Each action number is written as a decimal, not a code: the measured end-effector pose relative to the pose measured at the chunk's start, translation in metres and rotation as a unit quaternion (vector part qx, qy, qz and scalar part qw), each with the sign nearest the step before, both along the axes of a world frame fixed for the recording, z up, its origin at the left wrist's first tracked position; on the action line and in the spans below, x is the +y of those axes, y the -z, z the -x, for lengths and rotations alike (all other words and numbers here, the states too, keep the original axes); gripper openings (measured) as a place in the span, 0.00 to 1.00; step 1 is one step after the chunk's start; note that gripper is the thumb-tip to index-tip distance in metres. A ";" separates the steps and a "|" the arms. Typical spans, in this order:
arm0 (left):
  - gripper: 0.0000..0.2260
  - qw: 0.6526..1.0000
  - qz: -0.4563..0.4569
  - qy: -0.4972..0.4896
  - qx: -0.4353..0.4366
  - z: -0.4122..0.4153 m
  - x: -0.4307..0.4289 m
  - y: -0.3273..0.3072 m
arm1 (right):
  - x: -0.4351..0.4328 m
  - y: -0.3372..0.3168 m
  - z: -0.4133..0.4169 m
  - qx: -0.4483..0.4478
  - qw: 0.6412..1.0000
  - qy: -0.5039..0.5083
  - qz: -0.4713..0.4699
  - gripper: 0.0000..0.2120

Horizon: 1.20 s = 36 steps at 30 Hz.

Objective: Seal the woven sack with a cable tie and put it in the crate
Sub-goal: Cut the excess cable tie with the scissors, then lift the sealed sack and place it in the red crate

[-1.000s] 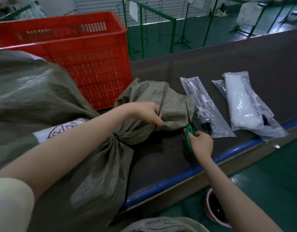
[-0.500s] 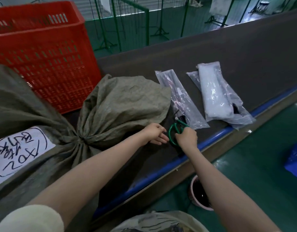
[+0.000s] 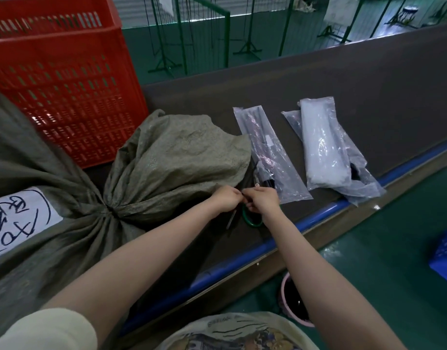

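The grey-green woven sack (image 3: 177,157) lies on the dark table, its neck cinched tight (image 3: 111,213) and its top flared toward the right. Its body carries a white handwritten label (image 3: 18,223). Behind it stands the red crate (image 3: 63,82). My left hand (image 3: 226,199) and my right hand (image 3: 264,202) meet fingertip to fingertip just in front of the sack's flared top. They pinch a thin dark cable tie strip (image 3: 231,219) that sticks down from my left hand. Green-handled scissors (image 3: 251,221) lie on the table under my right wrist.
Two clear plastic packs lie to the right: one of dark cable ties (image 3: 270,157), one of white ones (image 3: 323,145). The table's blue front edge (image 3: 318,218) runs diagonally. A pink bucket (image 3: 293,301) and a blue crate (image 3: 444,253) sit on the green floor.
Both hands left the sack's neck and came together at the table front. My right hand lowered the scissors onto the table; my left hand brought the dark strip down.
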State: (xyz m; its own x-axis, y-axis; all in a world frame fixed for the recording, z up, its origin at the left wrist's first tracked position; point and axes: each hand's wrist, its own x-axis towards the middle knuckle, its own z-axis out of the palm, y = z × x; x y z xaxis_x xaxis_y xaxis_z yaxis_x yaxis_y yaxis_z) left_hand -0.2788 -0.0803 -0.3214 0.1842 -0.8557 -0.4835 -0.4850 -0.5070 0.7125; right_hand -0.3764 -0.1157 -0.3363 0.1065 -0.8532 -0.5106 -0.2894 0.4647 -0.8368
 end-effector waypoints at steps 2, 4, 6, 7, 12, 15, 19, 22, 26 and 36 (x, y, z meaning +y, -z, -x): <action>0.11 0.996 -0.022 0.047 -0.068 -0.005 -0.001 -0.003 | -0.006 0.004 0.002 0.014 0.999 0.027 -0.016 0.06; 0.16 0.988 -0.033 0.048 -0.143 -0.013 -0.004 -0.010 | -0.012 0.010 0.005 0.038 0.998 0.045 -0.016 0.08; 0.25 0.982 -0.010 0.014 -0.190 -0.021 -0.006 -0.022 | -0.017 0.012 0.002 0.063 0.998 0.015 -0.027 0.12; 0.27 0.981 0.008 0.001 -0.195 -0.025 -0.005 -0.030 | -0.018 0.013 -0.001 0.077 0.996 -0.010 -0.034 0.13; 0.31 0.987 0.036 -0.016 -0.154 -0.040 0.001 -0.051 | -0.016 0.015 -0.012 0.128 0.990 -0.054 0.007 0.12; 0.27 0.989 0.043 0.009 -0.139 -0.046 0.005 -0.060 | -0.002 0.007 -0.014 0.196 0.972 -0.048 0.123 0.06; 0.13 0.990 0.015 0.098 -0.104 -0.067 0.018 -0.086 | 0.033 -0.015 -0.046 0.112 0.967 -0.211 0.086 0.10; 0.09 0.986 -0.033 0.078 -0.141 -0.111 0.031 -0.111 | 0.066 -0.033 -0.080 0.056 0.915 -0.399 -0.025 0.11; 0.11 0.933 -0.075 0.058 -0.348 -0.179 0.061 -0.135 | 0.097 -0.044 -0.114 -0.006 0.886 -0.459 -0.067 0.15; 0.12 0.799 -0.171 0.137 -0.560 -0.244 0.125 -0.158 | 0.122 -0.054 -0.185 -0.021 0.928 -0.367 0.057 0.07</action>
State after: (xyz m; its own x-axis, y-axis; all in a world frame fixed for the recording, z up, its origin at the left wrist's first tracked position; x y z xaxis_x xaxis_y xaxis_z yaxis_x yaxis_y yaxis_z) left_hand -0.0352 0.0450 -0.1639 0.4937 -0.7910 -0.3613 -0.8473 -0.3440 -0.4046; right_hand -0.1916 0.0065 -0.2825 0.6981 -0.5905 -0.4049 -0.4602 0.0632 -0.8856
